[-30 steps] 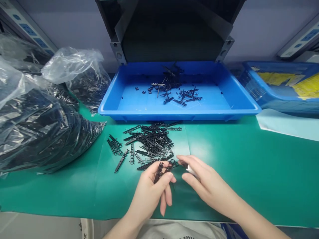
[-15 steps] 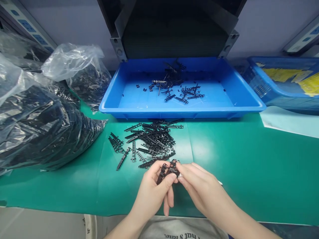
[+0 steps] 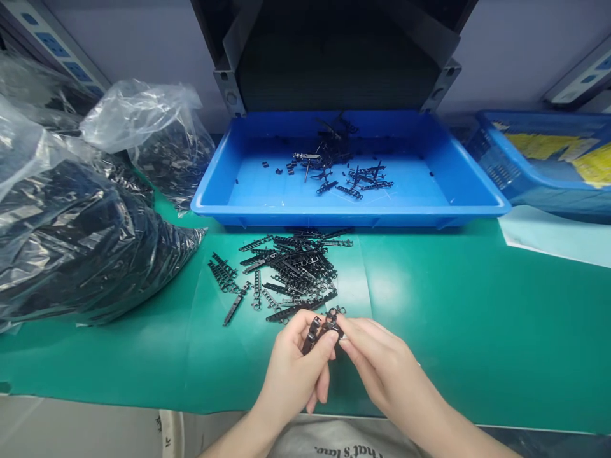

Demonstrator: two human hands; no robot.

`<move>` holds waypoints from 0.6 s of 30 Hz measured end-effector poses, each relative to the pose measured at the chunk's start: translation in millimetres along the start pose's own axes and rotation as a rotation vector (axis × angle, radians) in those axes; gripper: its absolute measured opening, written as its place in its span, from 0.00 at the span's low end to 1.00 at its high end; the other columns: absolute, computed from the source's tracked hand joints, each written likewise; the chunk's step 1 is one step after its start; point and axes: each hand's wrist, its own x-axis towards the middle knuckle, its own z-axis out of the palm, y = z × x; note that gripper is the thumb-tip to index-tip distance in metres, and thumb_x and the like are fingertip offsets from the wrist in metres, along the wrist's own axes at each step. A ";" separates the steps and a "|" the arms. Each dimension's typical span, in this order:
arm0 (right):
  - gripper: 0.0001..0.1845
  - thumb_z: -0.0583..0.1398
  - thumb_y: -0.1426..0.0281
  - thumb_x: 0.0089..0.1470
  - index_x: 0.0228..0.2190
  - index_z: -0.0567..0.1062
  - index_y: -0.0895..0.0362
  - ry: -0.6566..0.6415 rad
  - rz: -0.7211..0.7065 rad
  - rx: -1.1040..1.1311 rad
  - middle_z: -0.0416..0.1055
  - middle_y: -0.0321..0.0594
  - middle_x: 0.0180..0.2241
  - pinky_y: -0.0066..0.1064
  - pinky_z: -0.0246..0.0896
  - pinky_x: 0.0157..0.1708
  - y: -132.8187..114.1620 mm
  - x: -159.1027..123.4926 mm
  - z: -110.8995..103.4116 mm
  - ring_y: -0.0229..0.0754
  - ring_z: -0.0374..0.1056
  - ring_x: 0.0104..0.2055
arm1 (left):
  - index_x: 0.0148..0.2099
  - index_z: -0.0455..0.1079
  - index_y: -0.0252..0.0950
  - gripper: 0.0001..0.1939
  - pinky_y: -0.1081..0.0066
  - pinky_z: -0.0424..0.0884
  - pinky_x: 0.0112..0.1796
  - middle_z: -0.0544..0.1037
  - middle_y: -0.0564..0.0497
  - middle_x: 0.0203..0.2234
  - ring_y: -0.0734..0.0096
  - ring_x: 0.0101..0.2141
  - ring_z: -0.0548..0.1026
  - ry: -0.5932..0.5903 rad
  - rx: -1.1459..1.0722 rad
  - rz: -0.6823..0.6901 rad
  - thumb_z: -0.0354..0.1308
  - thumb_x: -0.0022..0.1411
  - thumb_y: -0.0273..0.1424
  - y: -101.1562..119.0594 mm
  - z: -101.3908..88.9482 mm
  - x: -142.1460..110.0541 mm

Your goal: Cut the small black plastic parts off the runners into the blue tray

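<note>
Close to the table's front edge, my left hand (image 3: 296, 364) is closed on black plastic strips (image 3: 311, 335), one of them standing up between its fingers. My right hand (image 3: 378, 357) meets it from the right, thumb and forefinger pinched at the end of a black plastic part (image 3: 331, 322) with a ring-like tip. The fingers partly hide these parts, so how they join cannot be made out. Just beyond my hands lies a heap of black slotted strips (image 3: 305, 270), with several single strips (image 3: 236, 304) spread to its left.
Behind the heap stands a blue tray (image 3: 351, 215) with more black strips and small bits in it. Clear bags of black parts (image 3: 95, 248) bulge on the left. A blue basket (image 3: 534, 172) with yellow pieces and a pale sheet (image 3: 554, 235) are at right, on the green mat (image 3: 458, 305).
Both hands stay together at nearly the same place, with the fingers slightly shifted around the black parts. The left hand's lower fingers have curled in a little. The heap and tray look unchanged.
</note>
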 end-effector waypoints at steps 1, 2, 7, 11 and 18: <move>0.17 0.46 0.75 0.58 0.46 0.67 0.61 0.029 -0.011 -0.017 0.72 0.48 0.35 0.36 0.68 0.31 1.1 -0.7 2.3 0.45 0.67 0.34 | 0.26 0.58 0.37 0.12 0.84 0.42 0.08 0.60 0.62 0.03 0.85 0.03 0.49 0.004 -0.005 -0.001 0.51 0.58 0.37 -0.5 0.6 0.1; 0.17 0.46 0.75 0.58 0.47 0.66 0.62 0.055 -0.023 -0.038 0.72 0.48 0.34 0.36 0.68 0.31 2.4 -1.0 4.3 0.45 0.67 0.34 | 0.26 0.57 0.37 0.11 0.84 0.43 0.08 0.61 0.61 0.04 0.85 0.04 0.50 0.008 -0.013 -0.003 0.50 0.58 0.36 -0.9 1.2 0.2; 0.17 0.49 0.71 0.58 0.48 0.65 0.61 0.033 0.003 -0.108 0.72 0.46 0.33 0.36 0.68 0.31 11.3 5.5 2.4 0.45 0.69 0.35 | 0.30 0.57 0.37 0.10 0.83 0.44 0.09 0.62 0.61 0.06 0.84 0.06 0.49 0.096 -0.069 0.022 0.48 0.59 0.38 -1.9 -2.3 0.5; 0.17 0.55 0.69 0.55 0.46 0.66 0.61 -0.172 0.146 -0.199 0.71 0.45 0.36 0.37 0.68 0.31 20.0 20.4 -6.0 0.46 0.70 0.35 | 0.33 0.59 0.37 0.10 0.81 0.50 0.16 0.55 0.63 0.09 0.80 0.13 0.51 0.259 -0.076 0.139 0.51 0.58 0.39 -4.9 -14.7 1.8; 0.07 0.56 0.74 0.54 0.37 0.69 0.57 -0.286 0.131 -0.230 0.67 0.41 0.37 0.33 0.66 0.30 27.6 33.5 -12.3 0.43 0.69 0.33 | 0.22 0.57 0.37 0.16 0.74 0.56 0.23 0.59 0.57 0.14 0.74 0.19 0.59 0.272 0.294 0.210 0.48 0.59 0.39 -1.5 -25.0 -0.8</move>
